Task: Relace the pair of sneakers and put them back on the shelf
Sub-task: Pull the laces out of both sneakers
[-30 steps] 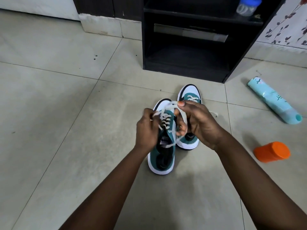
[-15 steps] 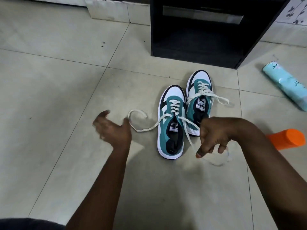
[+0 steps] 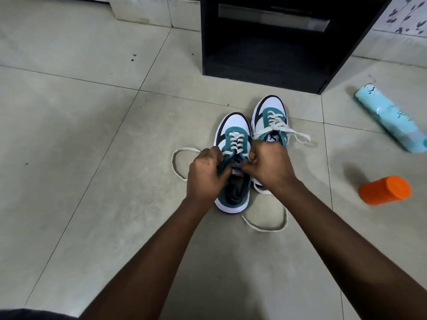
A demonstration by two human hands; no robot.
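Two teal, white and black sneakers stand side by side on the floor tiles, toes pointing at the black shelf unit [image 3: 272, 65]. The nearer, left sneaker [image 3: 233, 135] has white laces threaded through its eyelets, with loose ends lying on the floor to its left [image 3: 179, 158] and behind its heel [image 3: 265, 227]. My left hand [image 3: 204, 174] grips the left side of its collar by the top eyelets. My right hand [image 3: 269, 165] grips the right side near the tongue. The far sneaker [image 3: 271, 112] is laced, its ends lying loose to the right.
An orange-capped container [image 3: 384, 190] lies on its side at the right. Beyond it a light blue tube-shaped pack [image 3: 390, 121] also lies on the floor. The black shelf unit's lowest compartment stands open toward me. A white plinth [image 3: 143, 10] runs along the wall at upper left.
Half a second ago both hands were off the shoe with the lace ends spread out. Now both have come in and gripped the near sneaker at its top eyelets.
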